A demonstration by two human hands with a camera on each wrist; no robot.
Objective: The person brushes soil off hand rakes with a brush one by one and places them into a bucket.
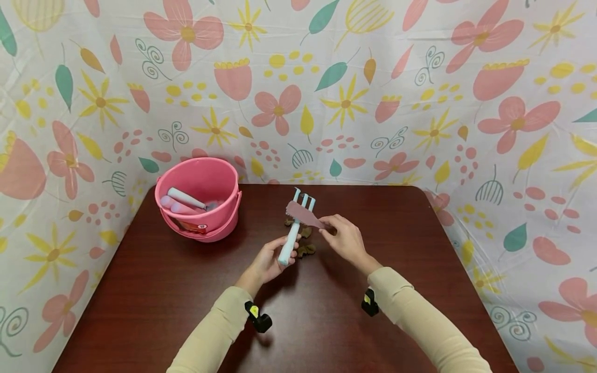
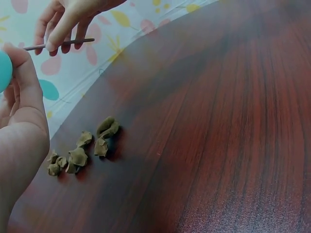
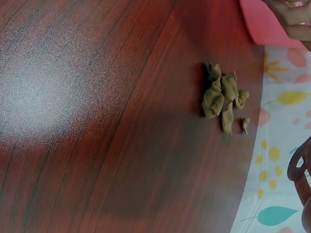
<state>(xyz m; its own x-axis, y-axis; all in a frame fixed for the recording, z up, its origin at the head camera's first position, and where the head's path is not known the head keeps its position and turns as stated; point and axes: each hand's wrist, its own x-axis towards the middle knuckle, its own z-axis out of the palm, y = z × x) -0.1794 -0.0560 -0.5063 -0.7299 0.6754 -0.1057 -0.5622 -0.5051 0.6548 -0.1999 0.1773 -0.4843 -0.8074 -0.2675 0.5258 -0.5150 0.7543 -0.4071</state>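
Note:
My left hand [image 1: 268, 259] grips the handle of a light blue toy garden fork [image 1: 290, 246], its several prongs pointing away from me. A flat mauve scraper [image 1: 303, 213] with a toothed end is pinched by its handle in my right hand [image 1: 345, 241]. The scraper's blade overlaps the fork's head in the head view. Below both tools, torn lumps of brown clay [image 1: 305, 250] lie on the table. In the left wrist view the clay lumps [image 2: 77, 156] sit apart from the hands, and the scraper [image 2: 87, 41] shows edge-on. The fork's prongs are outside both wrist views.
A pink bucket [image 1: 219, 223] stands at the table's back left, its handle folded down in front. Inside are a white-handled tool [image 1: 186, 198] and pinkish-purple pieces. The dark wooden table [image 1: 317, 321] meets a flower-patterned cloth [image 1: 298, 150] at the back and sides.

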